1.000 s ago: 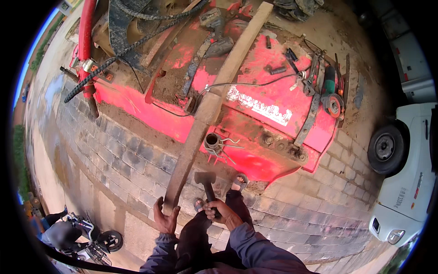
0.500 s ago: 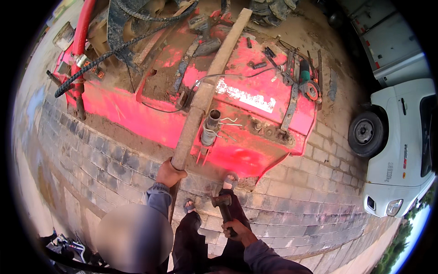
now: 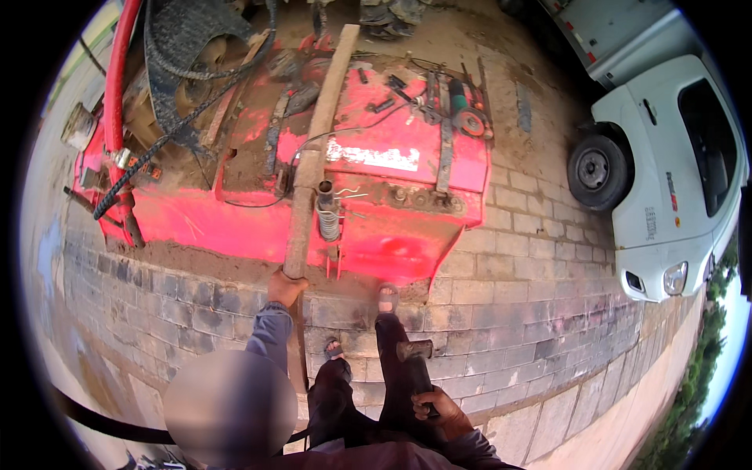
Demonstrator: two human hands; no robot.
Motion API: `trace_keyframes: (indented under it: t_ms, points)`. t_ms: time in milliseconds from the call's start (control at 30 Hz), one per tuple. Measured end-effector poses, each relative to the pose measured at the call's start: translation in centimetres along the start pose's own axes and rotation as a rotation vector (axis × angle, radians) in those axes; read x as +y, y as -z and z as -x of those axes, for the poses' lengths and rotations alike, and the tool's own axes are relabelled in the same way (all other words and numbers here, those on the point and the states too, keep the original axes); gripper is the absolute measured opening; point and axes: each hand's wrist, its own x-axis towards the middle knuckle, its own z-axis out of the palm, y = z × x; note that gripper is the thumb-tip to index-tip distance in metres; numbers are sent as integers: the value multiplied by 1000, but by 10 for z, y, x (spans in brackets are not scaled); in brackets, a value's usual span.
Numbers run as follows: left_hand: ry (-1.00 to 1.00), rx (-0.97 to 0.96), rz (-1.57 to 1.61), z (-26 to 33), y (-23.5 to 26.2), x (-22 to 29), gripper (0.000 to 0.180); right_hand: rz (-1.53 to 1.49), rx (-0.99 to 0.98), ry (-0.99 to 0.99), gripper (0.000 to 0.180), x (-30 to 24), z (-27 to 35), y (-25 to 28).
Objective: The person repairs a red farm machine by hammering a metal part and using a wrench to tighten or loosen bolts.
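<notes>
My left hand [image 3: 285, 288] is closed around a long, rusty metal bar [image 3: 320, 129], close to the front side of a red, mud-caked metal machine [image 3: 395, 254]. The bar slopes up across the machine's top, and its lower end drops past my hand between my legs and the blurred patch. In my right hand [image 3: 440, 409] is a hammer [image 3: 415, 352], gripped by its dark handle, with the head pointing up and away from me. The hammer is apart from the bar and the machine. A round blur hides part of the lower left.
An angle grinder [image 3: 470, 117] and several loose tools lie on the machine's right end. Beside the bar stands a pipe with wire coiled round it [image 3: 329, 223]. A black hose [image 3: 149, 157] hangs at left. A white truck [image 3: 666, 188] stands at right on brick paving [image 3: 517, 305].
My right hand has moved right and a little lower with the hammer. My left hand keeps its grip on the bar. The whole scene has shifted left in view.
</notes>
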Motion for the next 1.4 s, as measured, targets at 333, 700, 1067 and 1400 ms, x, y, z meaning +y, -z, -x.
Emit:
trace_keyframes:
  t_ms: [333, 700, 1067, 1400]
  points:
    - [61, 266, -141, 122, -30, -3, 53, 66, 100, 402, 11, -8, 159, 70]
    - [197, 301, -573, 251, -163, 26, 47, 32, 296, 297, 16, -108, 214, 247]
    - [245, 93, -521, 243, -316, 115, 42, -259, 323, 268, 11, -296, 230, 388]
    - [292, -7, -299, 130, -499, 274, 41, -38, 493, 150, 21, -481, 242, 437]
